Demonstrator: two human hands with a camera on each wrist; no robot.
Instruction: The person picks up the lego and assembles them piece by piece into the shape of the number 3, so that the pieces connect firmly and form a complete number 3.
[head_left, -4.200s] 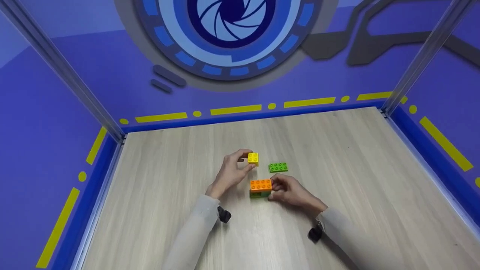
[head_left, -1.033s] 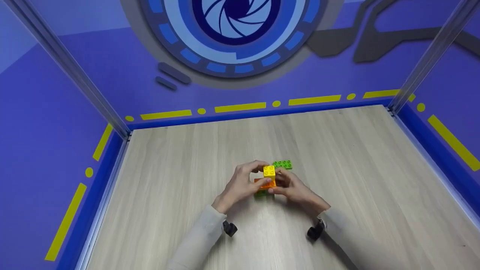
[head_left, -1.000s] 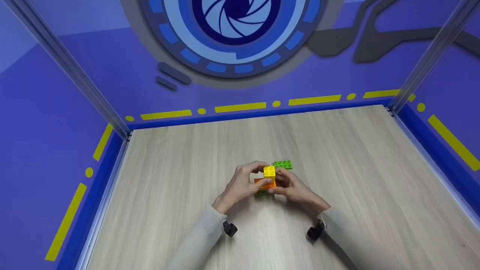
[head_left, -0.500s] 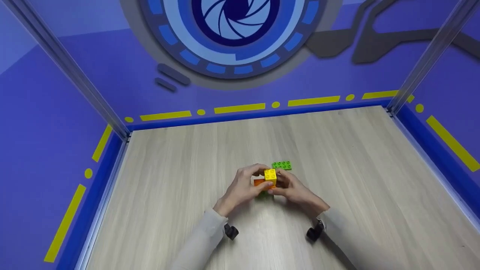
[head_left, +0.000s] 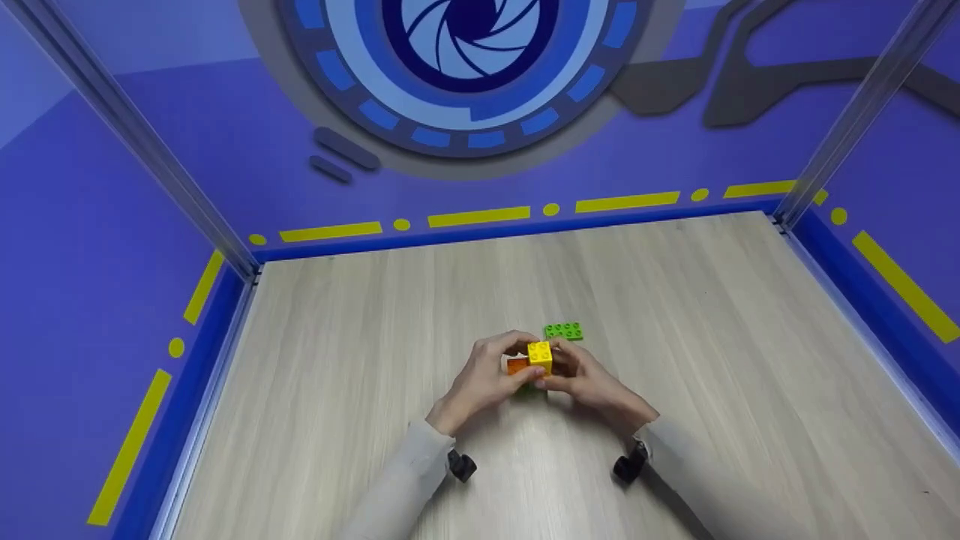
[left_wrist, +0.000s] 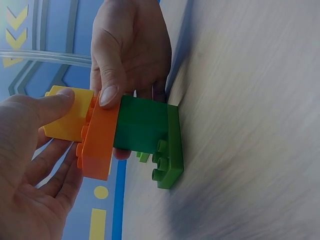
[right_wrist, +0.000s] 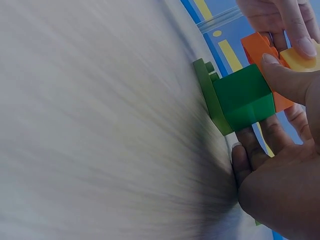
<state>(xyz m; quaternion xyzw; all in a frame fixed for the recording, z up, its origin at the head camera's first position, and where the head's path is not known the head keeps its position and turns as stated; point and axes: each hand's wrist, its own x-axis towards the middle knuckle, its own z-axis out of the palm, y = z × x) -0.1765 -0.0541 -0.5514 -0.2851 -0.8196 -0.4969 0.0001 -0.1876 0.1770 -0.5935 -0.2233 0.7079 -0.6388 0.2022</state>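
My left hand (head_left: 482, 377) pinches a yellow toy brick (head_left: 540, 354) between thumb and fingers. The brick sits against the studs at the right end of an orange brick (left_wrist: 102, 140); whether it is fully pressed on I cannot tell. Below the orange brick come a dark green brick (left_wrist: 141, 122) and a flat light green brick (left_wrist: 172, 170) at the bottom, which juts out past it. My right hand (head_left: 589, 377) grips the stack from the right, its thumb on the orange brick in the left wrist view. In the head view fingers hide much of the stack.
A loose light green brick (head_left: 564, 331) with studs up lies on the wooden table (head_left: 360, 330) just beyond the hands. Blue panels (head_left: 420, 187) wall the table at the back and sides.
The yellow brick, apart from the stack about four seconds ago, has come onto the orange brick's right end. Over the last second it has shifted slightly toward me. My right hand keeps its grip.
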